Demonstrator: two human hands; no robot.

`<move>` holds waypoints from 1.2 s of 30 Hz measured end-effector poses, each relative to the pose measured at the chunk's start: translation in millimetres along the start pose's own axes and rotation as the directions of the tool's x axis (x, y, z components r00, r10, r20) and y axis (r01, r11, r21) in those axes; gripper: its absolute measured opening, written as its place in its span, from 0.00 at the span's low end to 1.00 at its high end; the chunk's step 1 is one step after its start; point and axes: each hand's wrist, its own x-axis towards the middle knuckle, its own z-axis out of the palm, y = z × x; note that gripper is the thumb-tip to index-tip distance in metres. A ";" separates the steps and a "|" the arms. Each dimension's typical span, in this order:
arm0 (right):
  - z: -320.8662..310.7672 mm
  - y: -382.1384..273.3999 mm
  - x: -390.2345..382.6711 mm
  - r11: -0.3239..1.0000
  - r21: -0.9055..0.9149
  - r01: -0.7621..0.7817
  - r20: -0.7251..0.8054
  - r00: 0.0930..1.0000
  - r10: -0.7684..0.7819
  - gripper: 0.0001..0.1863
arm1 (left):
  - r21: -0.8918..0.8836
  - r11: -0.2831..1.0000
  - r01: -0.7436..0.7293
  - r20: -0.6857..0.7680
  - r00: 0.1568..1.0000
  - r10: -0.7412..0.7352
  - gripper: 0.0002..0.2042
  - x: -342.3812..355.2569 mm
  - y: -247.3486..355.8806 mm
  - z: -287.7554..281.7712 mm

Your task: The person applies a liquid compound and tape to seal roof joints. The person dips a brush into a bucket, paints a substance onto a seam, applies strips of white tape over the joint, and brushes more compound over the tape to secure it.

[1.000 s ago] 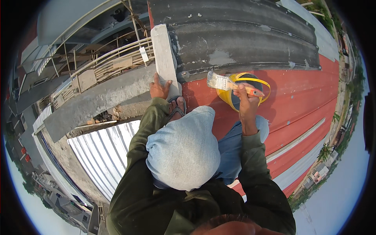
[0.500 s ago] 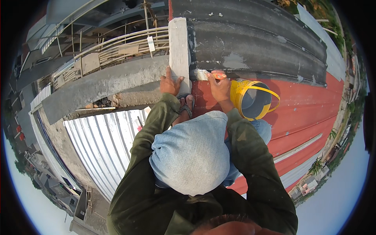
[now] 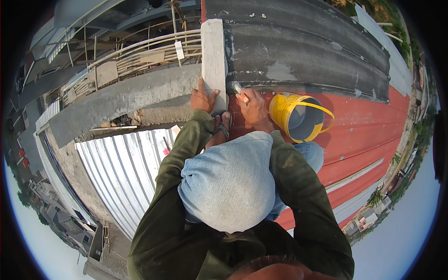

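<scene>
- the right hand was closed around the handle of a paintbrush, its bristle end touching the dark grey roof sheet right where that sheet met the pale concrete strip.
- the left hand lay open and flat, fingers spread, pressed on the lower end of the concrete strip and gripping nothing.
- the yellow bucket stood on the red roof panel, just beside the right hand, its wire handle hanging to the far side; what it held could not be made out.
- a sandalled foot was braced between the two hands, at the edge where the roof ended above the white corrugated sheets lower down.
- risk, as a judgement: the person crouched at a roof edge, so a slip of the foot or of the propping hand on the sloped panel could send them over.
- risk: the bucket sat on a slope near the elbow; a nudge from the arm or knee could tip it or start it sliding down the red panel.
- risk: a loose grip could drop the brush over the edge.
- count: two hands, one brush, one bucket, one foot in view, one concrete strip, one grey sheet, one red panel.
</scene>
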 end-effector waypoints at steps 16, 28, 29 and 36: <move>2.4 -9.4 -4.9 0.999 0.014 0.049 -0.001 0.999 -0.049 0.07 | -0.053 0.998 0.020 0.012 1.000 -0.019 0.43 -1.7 1.6 0.9; 9.3 -14.1 -12.7 0.997 -0.038 0.073 0.060 0.996 -0.071 0.07 | -0.055 0.998 0.012 0.009 1.000 -0.012 0.42 -1.8 2.7 -1.2; 10.2 -15.4 -13.0 0.996 -0.068 0.059 0.070 0.996 -0.054 0.07 | -0.066 0.998 0.008 0.005 1.000 -0.008 0.42 -1.3 1.8 -1.5; 6.1 -10.3 -7.8 1.000 -0.006 -0.004 -0.030 1.000 0.004 0.07 | -0.028 0.998 0.057 0.043 0.998 -0.055 0.42 -1.5 5.7 -1.2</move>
